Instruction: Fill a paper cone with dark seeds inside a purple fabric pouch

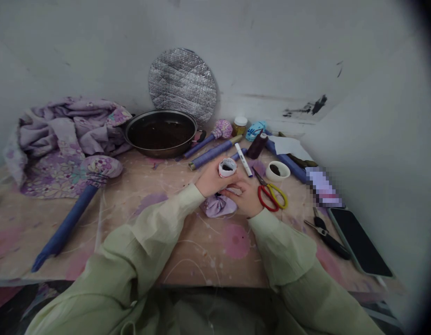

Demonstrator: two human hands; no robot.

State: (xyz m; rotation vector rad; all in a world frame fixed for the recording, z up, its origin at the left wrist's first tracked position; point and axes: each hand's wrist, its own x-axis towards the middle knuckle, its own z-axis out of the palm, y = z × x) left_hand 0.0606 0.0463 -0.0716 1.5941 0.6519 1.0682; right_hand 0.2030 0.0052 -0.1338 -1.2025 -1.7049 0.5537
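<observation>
This is apparently a home craft corner: scissors [267, 185] are lying at four o'clock, cloth [67, 135] at nine, on a flowered surface [198, 253].

The small container [231, 162] is white with something dark inside; the gathered cloth [219, 208] is lilac. The sleeves [283, 246] are plain pale green. The scissors [271, 197] have one red and one yellow handle. The spool [257, 146] is dark purple, the bowl [284, 173] white, the quilted disc [182, 83] silver. The crumpled fabric [67, 135] is lilac with purple blossoms; the desk [187, 251] is peach, patterned with pink flowers and white curving lines.
</observation>
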